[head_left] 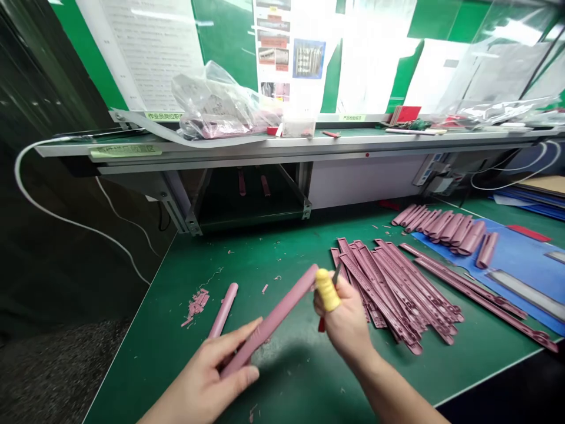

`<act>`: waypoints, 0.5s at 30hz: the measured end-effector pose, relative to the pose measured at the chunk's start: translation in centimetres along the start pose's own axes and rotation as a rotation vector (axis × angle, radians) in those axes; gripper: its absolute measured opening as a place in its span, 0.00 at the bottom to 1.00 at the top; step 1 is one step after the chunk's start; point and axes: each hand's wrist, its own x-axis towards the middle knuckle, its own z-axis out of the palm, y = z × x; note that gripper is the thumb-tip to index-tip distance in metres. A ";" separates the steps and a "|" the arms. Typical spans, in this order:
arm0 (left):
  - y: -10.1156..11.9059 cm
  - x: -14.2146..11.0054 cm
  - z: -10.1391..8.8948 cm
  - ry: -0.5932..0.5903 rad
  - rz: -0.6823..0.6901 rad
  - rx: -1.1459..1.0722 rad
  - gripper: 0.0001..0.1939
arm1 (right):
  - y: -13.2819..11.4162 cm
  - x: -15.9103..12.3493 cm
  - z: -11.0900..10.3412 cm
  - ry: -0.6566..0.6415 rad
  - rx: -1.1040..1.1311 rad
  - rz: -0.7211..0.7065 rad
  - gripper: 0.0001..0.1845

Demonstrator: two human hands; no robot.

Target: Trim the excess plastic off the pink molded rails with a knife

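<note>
While the left hand (220, 368) gripped a pink tube (282, 308) left of the heap of flat strips (397, 288), the right hand (348, 315), wearing a yellow finger cover (327, 291), was closed around a dark-tipped red tool (321, 324) by the heap's left edge.

Ribbed yellow finger cot (327, 291), right thumb (339, 321).

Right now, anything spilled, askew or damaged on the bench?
Pink plastic scraps lie loose on the green benchtop, heaped near its left edge, with bits strewn beyond; probably trimmings. The long pink strips are stacked askew, unlike the neater row of pink shells. No damage evident.
</note>
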 end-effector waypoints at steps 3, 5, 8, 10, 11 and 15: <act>0.2 1.7 0.5 0.204 -0.393 -0.661 0.22 | 0.9 -0.5 -0.3 -0.143 -0.151 -0.077 0.18; 0.4 3.6 0.5 0.316 -0.471 -0.826 0.18 | 1.6 -1.9 1.1 -0.402 -0.318 -0.226 0.23; 0.6 6.1 0.4 0.444 -0.505 -0.948 0.20 | 2.2 -4.2 4.1 -0.597 -0.555 -0.460 0.34; 0.8 7.0 0.6 0.505 -0.491 -1.008 0.18 | 2.5 -4.8 5.6 -0.549 -0.708 -0.531 0.36; 0.9 7.1 0.8 0.526 -0.473 -1.033 0.18 | 2.6 -4.8 6.0 -0.518 -0.776 -0.546 0.37; 1.4 7.0 1.6 0.554 -0.420 -1.101 0.16 | 2.8 -3.8 6.0 -0.448 -0.927 -0.607 0.36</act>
